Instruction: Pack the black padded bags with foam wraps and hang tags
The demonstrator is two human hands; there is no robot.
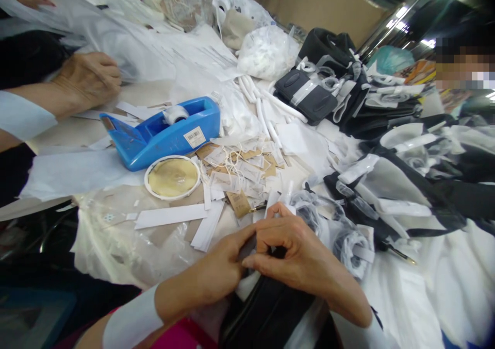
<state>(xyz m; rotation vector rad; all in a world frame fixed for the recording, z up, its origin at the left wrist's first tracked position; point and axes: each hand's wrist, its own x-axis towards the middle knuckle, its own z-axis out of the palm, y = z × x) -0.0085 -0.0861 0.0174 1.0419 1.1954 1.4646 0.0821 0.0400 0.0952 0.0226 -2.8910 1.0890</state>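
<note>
My left hand and my right hand meet at the bottom centre, fingers curled and pinched together over a black fabric item that lies against me. The fingertips of both press on its top edge, where a bit of white paper or plastic shows beneath them. What exactly sits inside the pinch is hidden. Just beyond my hands lies a heap of paper hang tags with strings and white paper strips.
A blue tape dispenser and a round white lid sit left of centre. Another person's hand rests at upper left on white sheets. Black bags wrapped in white paper pile up on the right, plastic bags at the back.
</note>
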